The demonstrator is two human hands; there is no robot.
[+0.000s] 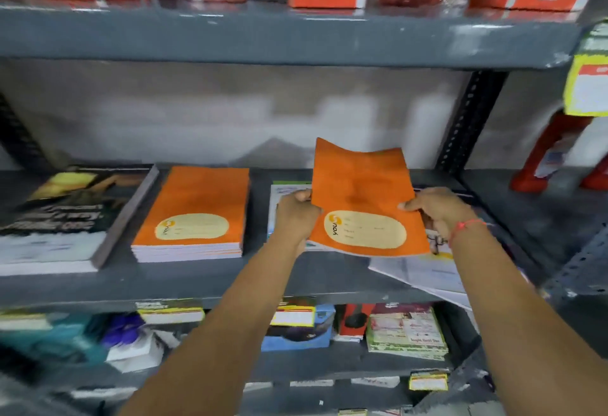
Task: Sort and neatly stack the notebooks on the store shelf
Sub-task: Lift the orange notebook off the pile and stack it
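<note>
Head view: orange notebook in both hands' grip, above shelf.

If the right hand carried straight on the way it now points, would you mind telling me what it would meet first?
The right hand points left and slightly away, pinching the orange notebook. Straight on it would likely meet the left hand on the notebook's opposite edge, though depth is hard to judge here.

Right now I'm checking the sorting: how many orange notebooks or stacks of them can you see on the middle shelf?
2: an orange stack lying left of centre, and one orange notebook held up by both hands. More may hide beneath it.
</note>
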